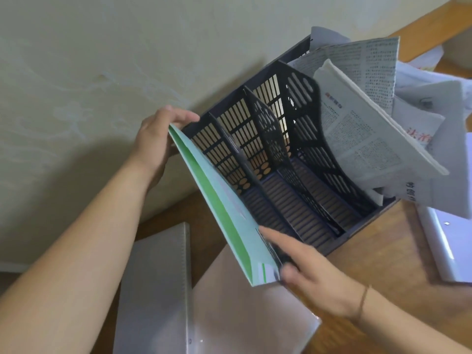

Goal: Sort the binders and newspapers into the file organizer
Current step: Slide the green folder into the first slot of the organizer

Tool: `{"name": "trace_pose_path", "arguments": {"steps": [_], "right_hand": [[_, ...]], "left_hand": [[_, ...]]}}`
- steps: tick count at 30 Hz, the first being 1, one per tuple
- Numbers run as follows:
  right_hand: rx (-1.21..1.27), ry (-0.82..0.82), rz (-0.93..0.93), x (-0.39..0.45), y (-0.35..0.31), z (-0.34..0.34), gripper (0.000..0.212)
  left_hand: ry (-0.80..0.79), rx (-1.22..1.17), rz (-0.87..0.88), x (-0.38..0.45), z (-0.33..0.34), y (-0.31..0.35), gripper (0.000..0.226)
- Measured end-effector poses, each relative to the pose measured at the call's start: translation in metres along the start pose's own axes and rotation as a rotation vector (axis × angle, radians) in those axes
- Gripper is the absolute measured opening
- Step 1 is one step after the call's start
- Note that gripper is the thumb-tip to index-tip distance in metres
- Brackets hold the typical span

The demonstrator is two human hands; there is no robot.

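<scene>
A black slotted file organizer [301,164] stands on the wooden table against the wall. Folded newspapers [378,139] fill its rightmost slot and spill over to the right. A green and pale-blue binder [222,200] stands on edge at the organizer's leftmost slot, leaning left. My left hand [158,139] grips the binder's top far corner. My right hand [314,267] holds its near bottom corner. The middle slots hold nothing.
Two translucent grey binders [245,307] lie flat on the table in front, one [155,284] overhanging the left edge. A white binder [444,246] lies at the right under loose newspapers. The cream wall runs close behind the organizer.
</scene>
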State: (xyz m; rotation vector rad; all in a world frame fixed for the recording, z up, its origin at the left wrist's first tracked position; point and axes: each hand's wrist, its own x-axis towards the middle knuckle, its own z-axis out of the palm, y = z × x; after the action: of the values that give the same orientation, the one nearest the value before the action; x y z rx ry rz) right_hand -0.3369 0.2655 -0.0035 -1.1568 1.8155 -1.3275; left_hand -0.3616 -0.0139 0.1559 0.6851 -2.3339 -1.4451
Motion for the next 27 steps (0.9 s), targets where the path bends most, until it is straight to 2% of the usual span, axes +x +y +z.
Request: {"name": "trace_pose_path", "arguments": {"steps": [2, 3, 4, 6, 9, 14, 17, 19, 21, 22, 23, 25, 26, 27], "right_hand": [[-0.438, -0.005, -0.055, -0.011, 0.013, 0.015, 0.097], [-0.566, 0.026, -0.04, -0.012, 0.018, 0.025, 0.095], [-0.643, 0.096, -0.035, -0.01, 0.024, 0.035, 0.084], [-0.722, 0.25, -0.021, -0.003, 0.026, 0.047, 0.063], [-0.809, 0.371, -0.043, 0.002, 0.024, 0.052, 0.059], [-0.908, 0.314, -0.032, -0.002, 0.026, 0.053, 0.069], [-0.881, 0.25, -0.023, 0.0, 0.028, 0.054, 0.062], [-0.836, 0.203, -0.024, -0.002, 0.025, 0.053, 0.056], [-0.677, 0.064, -0.033, -0.01, 0.017, 0.036, 0.059], [-0.509, -0.013, -0.011, -0.01, 0.017, 0.027, 0.067], [-0.237, -0.07, 0.049, -0.005, 0.017, 0.021, 0.072], [0.333, -0.054, 0.154, 0.02, 0.013, 0.016, 0.071], [0.475, 0.004, 0.215, 0.04, 0.013, 0.019, 0.069], [0.494, 0.047, 0.299, 0.063, 0.012, 0.023, 0.064]], "left_hand": [[0.013, 0.022, 0.006, -0.002, 0.002, 0.003, 0.046], [0.013, 0.006, 0.0, -0.003, 0.003, 0.004, 0.05], [0.013, -0.02, -0.008, -0.004, 0.003, 0.005, 0.055], [0.021, -0.084, -0.036, -0.005, 0.002, 0.006, 0.058], [0.041, -0.152, -0.077, -0.008, 0.0, 0.006, 0.053], [0.047, -0.101, -0.087, -0.011, 0.0, 0.01, 0.053], [0.021, -0.059, -0.088, -0.009, 0.0, 0.009, 0.046], [0.007, -0.044, -0.082, -0.008, 0.001, 0.009, 0.041], [0.012, -0.048, -0.084, -0.009, 0.0, 0.008, 0.037], [0.012, -0.064, -0.088, -0.009, -0.001, 0.007, 0.035], [0.008, -0.084, -0.093, -0.01, -0.002, 0.007, 0.035], [0.007, -0.104, -0.101, -0.011, -0.002, 0.007, 0.04], [0.013, -0.105, -0.101, -0.011, -0.002, 0.007, 0.046], [0.018, -0.111, -0.098, -0.012, -0.002, 0.007, 0.053]]}}
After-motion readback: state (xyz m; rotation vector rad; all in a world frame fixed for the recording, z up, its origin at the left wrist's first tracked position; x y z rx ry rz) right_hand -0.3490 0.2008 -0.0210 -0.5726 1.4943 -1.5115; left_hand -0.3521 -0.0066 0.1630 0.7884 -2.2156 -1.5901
